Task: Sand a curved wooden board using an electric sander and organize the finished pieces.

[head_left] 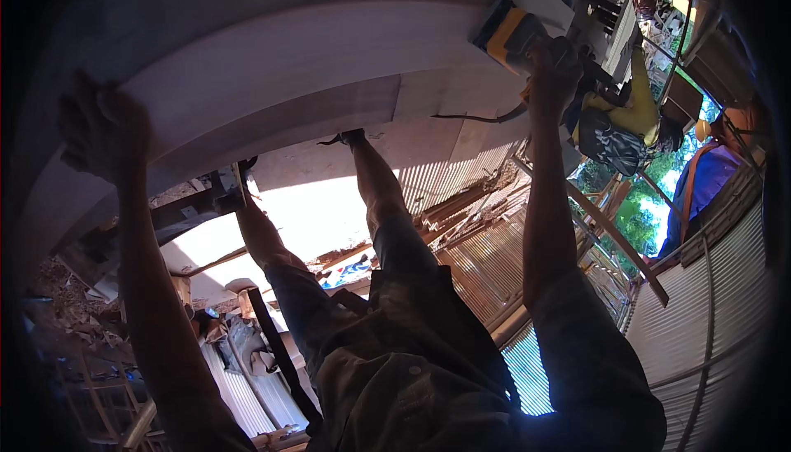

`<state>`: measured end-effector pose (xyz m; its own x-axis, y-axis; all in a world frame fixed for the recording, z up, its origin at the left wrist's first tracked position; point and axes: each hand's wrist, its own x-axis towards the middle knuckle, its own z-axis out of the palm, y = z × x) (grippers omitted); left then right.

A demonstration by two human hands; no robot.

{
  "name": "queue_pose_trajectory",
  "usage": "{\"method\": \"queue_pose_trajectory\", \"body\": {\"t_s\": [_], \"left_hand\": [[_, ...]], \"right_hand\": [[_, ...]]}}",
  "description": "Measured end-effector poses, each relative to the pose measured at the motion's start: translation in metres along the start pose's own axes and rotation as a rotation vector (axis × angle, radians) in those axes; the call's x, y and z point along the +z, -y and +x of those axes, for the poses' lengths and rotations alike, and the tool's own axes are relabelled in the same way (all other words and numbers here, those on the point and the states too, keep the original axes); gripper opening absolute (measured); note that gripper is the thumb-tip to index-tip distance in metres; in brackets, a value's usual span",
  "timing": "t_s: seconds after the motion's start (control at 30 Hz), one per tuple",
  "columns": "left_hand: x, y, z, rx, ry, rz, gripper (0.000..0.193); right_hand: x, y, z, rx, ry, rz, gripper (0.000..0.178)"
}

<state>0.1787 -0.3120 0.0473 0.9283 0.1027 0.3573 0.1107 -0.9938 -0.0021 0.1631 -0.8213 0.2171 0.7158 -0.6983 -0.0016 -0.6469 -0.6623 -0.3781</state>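
Across the upper half of the frame stretches a long, pale, smooth wooden board [329, 44], its edges bowed by the lens. At the upper right, the right hand [554, 69] is closed around a yellow-and-black power sander [509, 36], whose dark, flat front end sits over the right part of the board. A thin, dark cord [486, 118] shows just below the sander and runs toward the middle of the frame. At the far left, the left hand [103, 126] is unclosed, fingers spread over the board's left part; whether the palm presses on it, I cannot tell. In the lower left is a dim heap of crumpled, pale and dark odds and ends [247, 345]; shadow hides whether any of it is a container with contents. Near the right edge hangs a bulging, deep-blue sheet [713, 180], and left of it a co-worker's bright yellow sleeve [644, 98] appears.
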Motion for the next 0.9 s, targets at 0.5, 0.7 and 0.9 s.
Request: {"method": "queue_pose_trajectory", "body": {"t_s": [0.5, 0.7, 0.9], "left_hand": [[0.003, 0.008, -0.001, -0.007, 0.008, -0.037, 0.050], [0.008, 0.004, -0.004, -0.009, 0.005, -0.018, 0.049], [0.002, 0.010, -0.005, -0.015, 0.013, -0.061, 0.049]], "right_hand": [[0.014, 0.005, -0.089, -0.510, 0.047, -0.222, 0.077], [-0.020, -0.039, -0.017, -0.055, -0.047, -0.071, 0.064], [0.000, 0.014, -0.065, -0.190, -0.012, -0.112, 0.060]]}}
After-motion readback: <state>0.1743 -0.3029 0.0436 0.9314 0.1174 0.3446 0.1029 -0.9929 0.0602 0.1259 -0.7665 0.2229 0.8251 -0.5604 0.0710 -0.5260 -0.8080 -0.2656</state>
